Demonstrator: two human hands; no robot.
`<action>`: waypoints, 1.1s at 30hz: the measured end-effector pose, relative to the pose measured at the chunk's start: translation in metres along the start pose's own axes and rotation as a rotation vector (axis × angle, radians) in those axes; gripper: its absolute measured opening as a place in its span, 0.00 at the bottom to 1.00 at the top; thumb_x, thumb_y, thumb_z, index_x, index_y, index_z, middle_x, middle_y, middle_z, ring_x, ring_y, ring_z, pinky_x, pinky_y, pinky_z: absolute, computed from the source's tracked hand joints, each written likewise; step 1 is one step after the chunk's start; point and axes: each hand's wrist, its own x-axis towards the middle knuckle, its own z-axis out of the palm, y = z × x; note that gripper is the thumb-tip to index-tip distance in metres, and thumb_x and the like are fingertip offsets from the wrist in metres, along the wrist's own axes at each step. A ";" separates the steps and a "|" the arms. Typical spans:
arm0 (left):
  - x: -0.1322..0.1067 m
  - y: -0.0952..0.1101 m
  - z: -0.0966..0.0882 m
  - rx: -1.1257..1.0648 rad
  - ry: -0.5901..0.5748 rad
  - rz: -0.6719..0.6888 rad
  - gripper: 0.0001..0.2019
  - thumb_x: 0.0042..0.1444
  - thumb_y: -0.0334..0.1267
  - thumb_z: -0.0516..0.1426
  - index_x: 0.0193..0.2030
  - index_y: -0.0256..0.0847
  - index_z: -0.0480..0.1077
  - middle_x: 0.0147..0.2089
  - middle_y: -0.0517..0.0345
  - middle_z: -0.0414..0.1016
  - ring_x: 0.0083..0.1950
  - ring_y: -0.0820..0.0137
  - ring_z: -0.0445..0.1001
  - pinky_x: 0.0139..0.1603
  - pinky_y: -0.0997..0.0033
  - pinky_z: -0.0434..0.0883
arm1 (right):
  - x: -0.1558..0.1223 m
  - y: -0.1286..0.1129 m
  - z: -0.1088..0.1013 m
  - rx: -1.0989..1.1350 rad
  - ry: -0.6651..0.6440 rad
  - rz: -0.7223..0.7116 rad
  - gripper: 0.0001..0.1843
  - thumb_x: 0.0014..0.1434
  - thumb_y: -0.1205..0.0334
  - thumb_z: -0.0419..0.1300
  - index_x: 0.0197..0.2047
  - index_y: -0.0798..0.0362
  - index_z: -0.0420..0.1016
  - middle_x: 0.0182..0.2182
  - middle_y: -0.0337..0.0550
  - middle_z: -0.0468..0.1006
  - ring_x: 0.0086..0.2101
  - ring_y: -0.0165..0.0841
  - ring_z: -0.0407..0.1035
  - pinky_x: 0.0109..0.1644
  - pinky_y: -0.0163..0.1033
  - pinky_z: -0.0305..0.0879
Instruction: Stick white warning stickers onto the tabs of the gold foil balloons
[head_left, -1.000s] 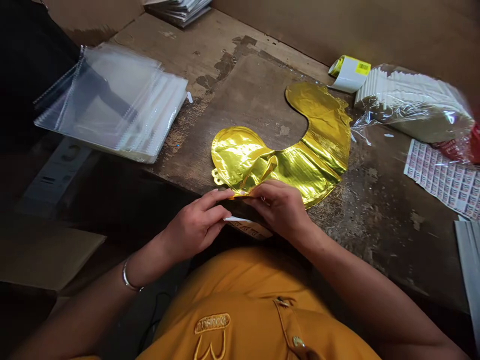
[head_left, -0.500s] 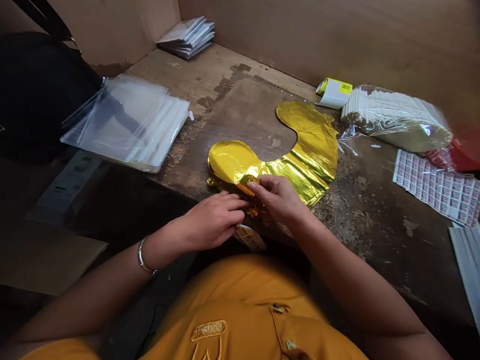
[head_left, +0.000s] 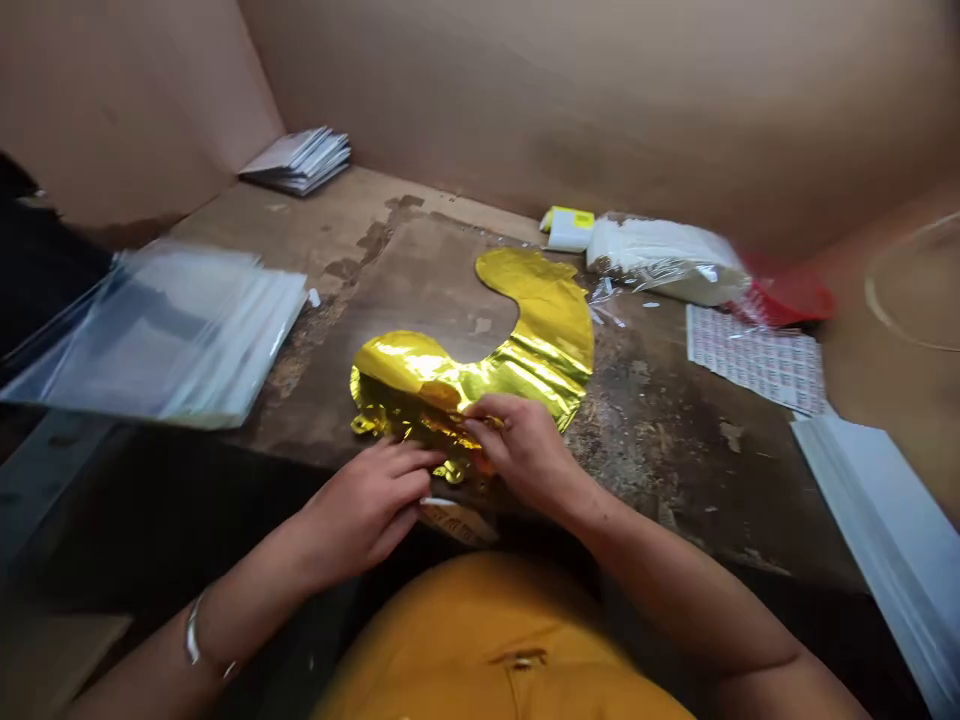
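Note:
A shiny gold foil balloon (head_left: 551, 310) lies flat and uninflated on the worn table, curving in a hook shape. Its near end is folded over, with crumpled foil along the table's front edge. My right hand (head_left: 521, 450) pinches the folded foil between thumb and fingers. My left hand (head_left: 375, 505) rests at the near edge of the balloon, its fingers stretched forward and apart, the tips touching the foil. Below the hands, a printed paper piece (head_left: 459, 522) shows partly at the table edge.
Clear plastic sleeves (head_left: 202, 330) are stacked at the left. A stack of flat packets (head_left: 300, 160) sits in the back corner. Along the right are a bag of white sticks (head_left: 667, 255), a red container (head_left: 795, 295), a sticker sheet (head_left: 757, 358) and long white sheets (head_left: 877, 520).
The view has tilted up and turned right. My right hand has folded more of the balloon's near end back, baring crumpled foil. My left hand's fingers have moved slightly away from the right hand.

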 end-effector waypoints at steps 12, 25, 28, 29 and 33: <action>-0.002 -0.008 0.009 0.113 -0.022 0.013 0.10 0.57 0.28 0.50 0.37 0.44 0.69 0.62 0.54 0.69 0.66 0.61 0.64 0.67 0.50 0.62 | 0.075 0.088 -0.089 0.037 0.143 0.308 0.19 0.51 0.49 0.65 0.26 0.59 0.74 0.21 0.41 0.75 0.23 0.30 0.69 0.26 0.36 0.67; -0.002 -0.008 0.010 0.049 -0.050 -0.020 0.09 0.57 0.27 0.49 0.36 0.43 0.67 0.61 0.48 0.70 0.65 0.59 0.65 0.66 0.46 0.62 | 0.110 0.087 -0.111 -0.599 0.363 0.103 0.12 0.59 0.61 0.58 0.44 0.55 0.77 0.48 0.53 0.76 0.49 0.42 0.66 0.55 0.48 0.61; 0.000 -0.010 0.008 0.009 -0.050 -0.037 0.09 0.57 0.27 0.49 0.37 0.42 0.67 0.61 0.48 0.70 0.65 0.60 0.65 0.67 0.46 0.61 | 0.086 0.082 -0.082 -0.642 0.224 0.053 0.08 0.52 0.59 0.64 0.35 0.52 0.78 0.36 0.48 0.81 0.39 0.40 0.70 0.46 0.44 0.65; 0.001 -0.010 0.006 -0.019 -0.049 -0.035 0.08 0.57 0.27 0.50 0.37 0.42 0.68 0.61 0.49 0.71 0.65 0.60 0.65 0.67 0.47 0.61 | 0.078 0.080 -0.078 -0.655 0.216 0.060 0.08 0.53 0.60 0.63 0.37 0.53 0.78 0.37 0.51 0.81 0.39 0.41 0.70 0.46 0.45 0.65; 0.003 -0.007 -0.005 -0.172 -0.022 -0.042 0.07 0.57 0.28 0.51 0.36 0.42 0.69 0.57 0.52 0.74 0.64 0.60 0.67 0.65 0.49 0.62 | 0.034 0.055 -0.077 -0.644 0.299 0.039 0.18 0.63 0.61 0.50 0.51 0.59 0.73 0.52 0.58 0.74 0.51 0.46 0.66 0.55 0.53 0.60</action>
